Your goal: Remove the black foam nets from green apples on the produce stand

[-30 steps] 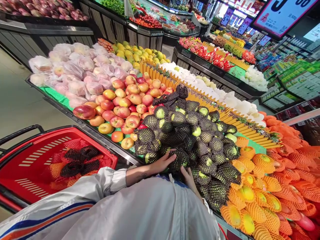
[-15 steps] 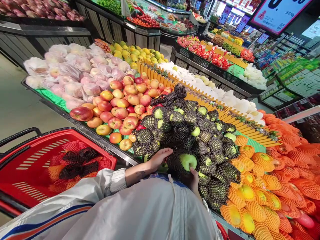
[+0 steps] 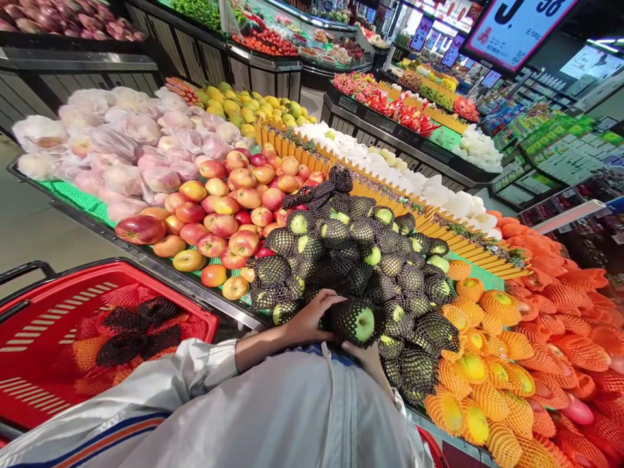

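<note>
A green apple in a black foam net is between my hands, close in front of my body. My left hand curls round its left side, with the fingers at the top edge of the net. From below, my right hand supports it, the thumb near its lower edge; the other fingers are mostly hidden. Around and behind it lie several more net-wrapped green apples.
A red shopping basket at left contains black, orange and red foam nets. Red-yellow apples and bagged fruit lie left on the stand; fruit in orange nets lies right. A yellow slatted divider runs behind.
The net now covers more of the apple's front, where more bare green showed before. My left hand has closed in on the apple, and my right hand has shifted lower and left.
</note>
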The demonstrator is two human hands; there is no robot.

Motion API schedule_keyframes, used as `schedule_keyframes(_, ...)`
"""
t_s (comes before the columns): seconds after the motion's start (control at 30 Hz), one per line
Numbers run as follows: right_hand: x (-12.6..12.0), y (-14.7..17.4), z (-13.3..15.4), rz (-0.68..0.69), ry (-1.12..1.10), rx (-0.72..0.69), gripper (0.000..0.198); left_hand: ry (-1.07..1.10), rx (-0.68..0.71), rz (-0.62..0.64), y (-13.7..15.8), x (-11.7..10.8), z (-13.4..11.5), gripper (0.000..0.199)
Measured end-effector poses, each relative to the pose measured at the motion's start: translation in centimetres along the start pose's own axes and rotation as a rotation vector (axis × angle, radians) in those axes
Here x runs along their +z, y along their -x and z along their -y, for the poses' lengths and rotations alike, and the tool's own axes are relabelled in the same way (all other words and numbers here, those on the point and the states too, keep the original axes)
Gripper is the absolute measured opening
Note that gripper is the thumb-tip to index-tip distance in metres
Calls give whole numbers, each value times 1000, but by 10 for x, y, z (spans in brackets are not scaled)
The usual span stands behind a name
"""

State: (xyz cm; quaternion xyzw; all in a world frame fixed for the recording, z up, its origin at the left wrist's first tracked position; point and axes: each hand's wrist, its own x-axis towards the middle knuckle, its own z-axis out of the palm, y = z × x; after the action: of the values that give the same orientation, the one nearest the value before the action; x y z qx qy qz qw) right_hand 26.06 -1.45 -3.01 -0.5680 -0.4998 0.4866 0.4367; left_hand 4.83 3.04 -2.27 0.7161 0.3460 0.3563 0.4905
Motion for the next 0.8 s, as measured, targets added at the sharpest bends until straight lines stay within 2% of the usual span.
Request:
schedule_keyframes(0.07, -11, -8, 11, -31, 26, -3, 59, -5, -12, 10, 2, 2, 0, 81)
schedule_keyframes(0.13, -27, -21, 28, -117, 111, -79, 67, 6, -10, 6, 4, 5, -1, 81)
schedule_keyframes(0.23, -54, -47, 57, -356, 391, -222, 88, 31, 29, -21, 6, 6, -2, 76)
schedule_keyframes(0.33, -77, -73, 67, -519, 687, -203, 101, 33, 32, -22, 7, 4, -6, 67)
schedule_keyframes(0.43, -92, -92, 54, -447, 844, -89, 108, 20, 8, -9, 8, 2, -9, 61)
schedule_keyframes(0.57, -113, -100, 39, -352, 898, 98, 120, -16, 11, -4, 9, 1, -7, 58)
schedule_keyframes(0.63, -128, -100, 42, -294, 905, 140, 115, -33, 6, -9, 10, 1, -4, 58)
schedule_keyframes(0.73, -158, -108, 59, -161, 807, 138, 95, -60, -26, -16, 9, 2, -1, 57)
schedule_keyframes(0.8, -180, -122, 72, -154, 706, 111, 80, -115, -31, -36, 8, 3, 0, 55)
